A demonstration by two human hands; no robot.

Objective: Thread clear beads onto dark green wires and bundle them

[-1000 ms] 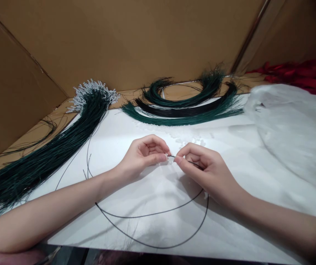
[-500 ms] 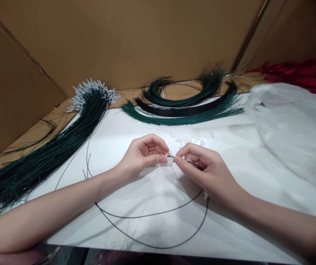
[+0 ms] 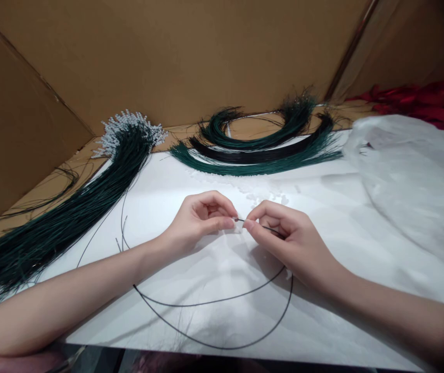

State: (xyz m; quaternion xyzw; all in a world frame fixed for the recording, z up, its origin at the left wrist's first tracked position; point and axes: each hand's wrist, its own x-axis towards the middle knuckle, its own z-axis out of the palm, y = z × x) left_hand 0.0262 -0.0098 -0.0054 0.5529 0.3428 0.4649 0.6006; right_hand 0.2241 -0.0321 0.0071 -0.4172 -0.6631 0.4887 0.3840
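Work surface [image 3: 160,202]: white, smooth, with a soft sheen under the light. Rear panel [image 3: 206,62]: brown, cardboard-like, flat and matt; the left-hand seam strip [image 3: 53,95] shows glossy glints. Looped strand [image 3: 222,347]: dark, wire-like, smooth, low sheen. White piece [image 3: 238,227] at its end: pale, plastic-like; texture too small to grade. Large bundle [image 3: 90,202]: fine dark-green strands, faintly glossy, with white tips [image 3: 110,137] of rough, beaded appearance. Curved green bundle [image 3: 245,169]: smooth strands, slight sheen. Bag [image 3: 412,171]: thin translucent plastic film, wrinkled, dull gloss. Red pile [image 3: 424,106]: cloth-like, creased, satiny.
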